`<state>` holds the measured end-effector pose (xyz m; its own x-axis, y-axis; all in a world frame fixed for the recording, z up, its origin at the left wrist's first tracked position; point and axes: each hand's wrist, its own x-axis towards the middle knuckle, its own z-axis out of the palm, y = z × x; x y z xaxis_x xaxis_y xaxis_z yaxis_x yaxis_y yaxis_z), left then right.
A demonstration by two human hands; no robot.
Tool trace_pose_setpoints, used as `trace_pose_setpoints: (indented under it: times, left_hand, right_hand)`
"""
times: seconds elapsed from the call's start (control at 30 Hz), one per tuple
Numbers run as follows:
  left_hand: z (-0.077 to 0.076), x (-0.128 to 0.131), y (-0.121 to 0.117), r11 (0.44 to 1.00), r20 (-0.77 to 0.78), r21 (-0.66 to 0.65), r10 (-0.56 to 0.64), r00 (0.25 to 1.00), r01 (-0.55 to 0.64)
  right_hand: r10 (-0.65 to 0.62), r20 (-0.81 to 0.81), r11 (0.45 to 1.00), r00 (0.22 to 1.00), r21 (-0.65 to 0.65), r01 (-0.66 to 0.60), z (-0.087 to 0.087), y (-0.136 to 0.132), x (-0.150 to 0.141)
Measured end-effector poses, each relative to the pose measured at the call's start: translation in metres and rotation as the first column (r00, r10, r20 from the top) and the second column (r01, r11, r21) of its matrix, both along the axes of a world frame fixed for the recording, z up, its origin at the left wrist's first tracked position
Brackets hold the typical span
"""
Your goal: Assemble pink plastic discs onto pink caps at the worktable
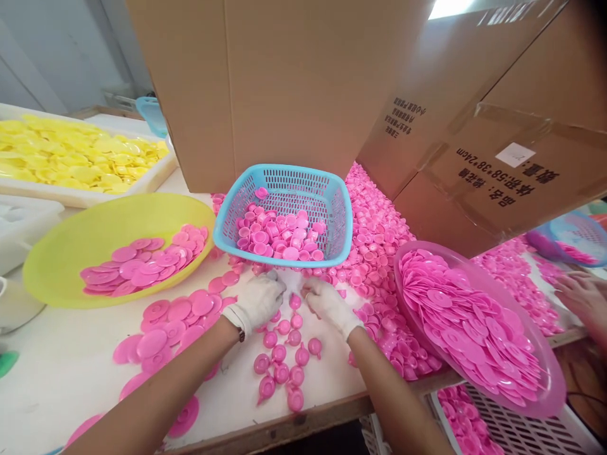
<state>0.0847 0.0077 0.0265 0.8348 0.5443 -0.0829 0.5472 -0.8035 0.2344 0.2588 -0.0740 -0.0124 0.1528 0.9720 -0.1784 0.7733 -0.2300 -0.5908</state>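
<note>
My left hand, in a white glove, is low over the table just in front of the blue basket. Its fingers are curled together, and whatever they may pinch is hidden. Facing it, my right hand, also gloved, has its fingers bent inward beside a small pink toy cup. Whether it grips anything does not show. Between my forearms lies a loose group of pink toy cups with little handles. More small pink cups fill the lower part of the basket.
Pink toy saucers lie left of my left hand, near a yellow bowl of saucers. Loose cups heap on the right, beside a pink basin of saucers. Cardboard boxes stand behind. Another person's hand is at far right.
</note>
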Motion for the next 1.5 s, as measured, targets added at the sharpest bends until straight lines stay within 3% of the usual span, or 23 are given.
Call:
trace_pose_setpoints:
  times: [0.07, 0.17, 0.27, 0.4, 0.47, 0.5, 0.57, 0.63, 0.7, 0.77, 0.8, 0.87, 0.93, 1.07, 1.23, 1.4, 1.5]
  left_hand:
    - [-0.001, 0.002, -0.003, 1.0, 0.054, 0.01, -0.017, 0.998, 0.016]
    - [-0.014, 0.003, -0.007, 0.99, 0.193, 0.043, -0.14, 0.971, 0.134]
    - [-0.029, 0.002, -0.01, 0.973, 0.252, 0.038, -0.23, 0.94, 0.228]
    - [-0.034, -0.005, -0.021, 0.986, 0.323, 0.022, -0.161, 0.933, 0.163]
    - [-0.033, -0.006, -0.031, 0.99, 0.394, -0.003, -0.128, 0.91, 0.14]
    - [-0.033, -0.006, -0.038, 0.989, 0.428, -0.031, -0.119, 0.896, 0.146]
    - [-0.033, -0.003, -0.049, 0.982, 0.487, -0.11, -0.083, 0.869, 0.155]
    - [-0.032, 0.0, -0.057, 0.965, 0.534, -0.226, 0.007, 0.846, 0.135]
    - [-0.026, 0.001, -0.055, 0.928, 0.567, -0.364, 0.156, 0.809, 0.076]
    - [-0.015, -0.005, -0.047, 0.883, 0.569, -0.47, 0.297, 0.767, 0.007]
    - [-0.009, -0.01, -0.041, 0.867, 0.555, -0.498, 0.349, 0.755, -0.035]
    - [0.002, -0.026, -0.032, 0.858, 0.494, -0.499, 0.399, 0.773, -0.124]
    - [0.008, -0.046, -0.031, 0.861, 0.407, -0.464, 0.417, 0.812, -0.209]
    - [-0.006, -0.079, -0.052, 0.87, 0.233, -0.388, 0.411, 0.881, -0.304]
    - [-0.03, -0.092, -0.077, 0.936, 0.197, -0.268, 0.286, 0.938, -0.23]
    - [-0.026, -0.077, -0.061, 0.978, 0.309, -0.132, 0.196, 0.931, -0.163]
    - [-0.028, -0.055, -0.046, 0.998, 0.292, -0.013, 0.057, 0.955, -0.056]
  right_hand:
    - [-0.1, 0.129, 0.993, 0.987, 0.07, 0.092, 0.003, -0.005, 0.007]
    - [-0.204, 0.389, 0.979, 0.898, 0.077, 0.189, 0.004, -0.011, 0.017]
    - [-0.204, 0.392, 0.978, 0.897, 0.036, 0.207, 0.0, -0.016, 0.021]
    - [-0.129, 0.194, 0.992, 0.972, 0.028, 0.126, -0.001, -0.026, 0.01]
    - [-0.074, -0.067, 0.997, 0.995, -0.041, 0.071, 0.002, -0.034, -0.001]
    - [-0.048, -0.245, 0.996, 0.968, -0.09, 0.026, 0.004, -0.039, -0.006]
    - [-0.033, -0.539, 0.982, 0.842, -0.173, -0.072, 0.007, -0.047, -0.015]
    - [-0.027, -0.622, 0.975, 0.782, -0.188, -0.115, 0.01, -0.051, -0.016]
    - [-0.015, -0.509, 0.995, 0.86, -0.092, -0.037, 0.011, -0.051, -0.009]
    - [-0.075, -0.213, 0.991, 0.974, 0.09, 0.096, 0.011, -0.046, 0.006]
    - [-0.146, -0.038, 0.974, 0.989, 0.171, 0.15, 0.01, -0.042, 0.015]
    - [-0.25, 0.237, 0.953, 0.939, 0.234, 0.194, 0.007, -0.034, 0.029]
    - [-0.228, 0.368, 0.966, 0.902, 0.202, 0.162, 0.002, -0.028, 0.036]
    - [-0.093, 0.398, 0.984, 0.913, 0.177, 0.024, -0.007, -0.02, 0.031]
    - [-0.003, 0.371, 0.986, 0.929, 0.154, -0.059, -0.003, -0.025, 0.018]
    - [0.199, 0.366, 0.979, 0.909, -0.042, -0.197, 0.016, -0.037, 0.01]
    - [0.222, 0.366, 0.972, 0.904, -0.006, -0.236, 0.022, -0.033, 0.001]
